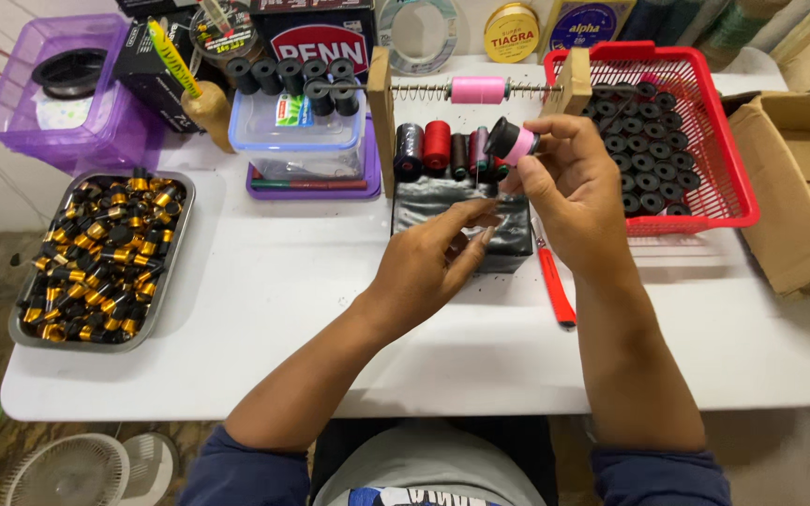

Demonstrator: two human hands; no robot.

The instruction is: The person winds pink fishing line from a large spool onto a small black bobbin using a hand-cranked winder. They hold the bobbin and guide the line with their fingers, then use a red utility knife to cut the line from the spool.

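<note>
The right hand pinches a pink-wound black bobbin in its grip; the left hand, fingers loose and holding nothing, reaches under it. The step looks like handling the thread's end; next, I judge, calls for a fine fingertip pinch above the bench.

Open counter between metal tray at left and red basket at right. Blocked farther back by clear tub, wooden thread rack, black block; red knife lying near.

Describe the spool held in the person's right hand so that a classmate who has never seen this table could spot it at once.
Start at the red basket of black spools on the white table. Just left of it, the right hand pinches a small black spool. It alone wears a pink thread band and hangs above the table.
</note>
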